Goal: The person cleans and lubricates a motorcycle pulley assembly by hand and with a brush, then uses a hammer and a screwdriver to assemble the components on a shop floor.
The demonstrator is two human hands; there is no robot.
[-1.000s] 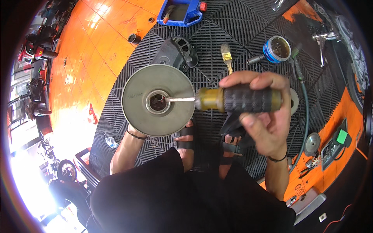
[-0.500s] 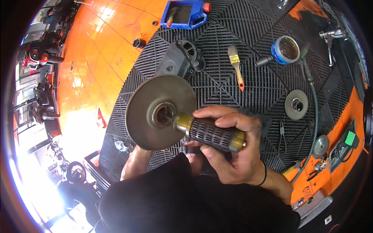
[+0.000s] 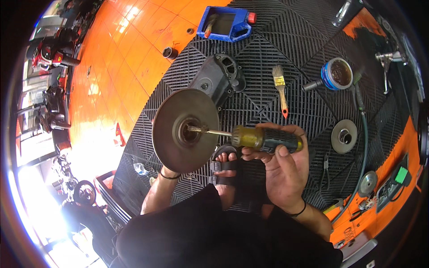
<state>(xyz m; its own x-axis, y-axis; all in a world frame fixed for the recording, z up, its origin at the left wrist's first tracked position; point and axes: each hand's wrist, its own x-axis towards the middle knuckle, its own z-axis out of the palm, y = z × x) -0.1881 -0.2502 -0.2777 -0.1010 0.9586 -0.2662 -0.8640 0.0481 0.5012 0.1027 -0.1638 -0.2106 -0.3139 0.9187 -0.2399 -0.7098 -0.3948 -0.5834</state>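
Observation:
My left hand point(image 3: 166, 173) is mostly hidden behind a round grey metal pulley disc point(image 3: 184, 130) that it holds up by its lower edge; only the wrist with a dark band shows. My right hand point(image 3: 280, 166) grips a screwdriver point(image 3: 250, 137) with a yellow and black handle. Its shaft points left, and the tip sits inside the disc's centre hub. Both are held above my sandalled foot point(image 3: 224, 167) and the black grid floor mat point(image 3: 268, 62).
On the mat lie a black engine cover point(image 3: 215, 79), a paintbrush point(image 3: 280, 89), a blue grease tin point(image 3: 337, 74), a smaller metal disc point(image 3: 344, 136) and a green hose point(image 3: 363, 147). A blue cut-open jug point(image 3: 226, 23) sits at the far edge. Orange floor tiles point(image 3: 120, 62) spread left.
The disc has shifted and tilted while the screwdriver swung from level to angled and back to level, its tip staying in the hub. The view has also moved.

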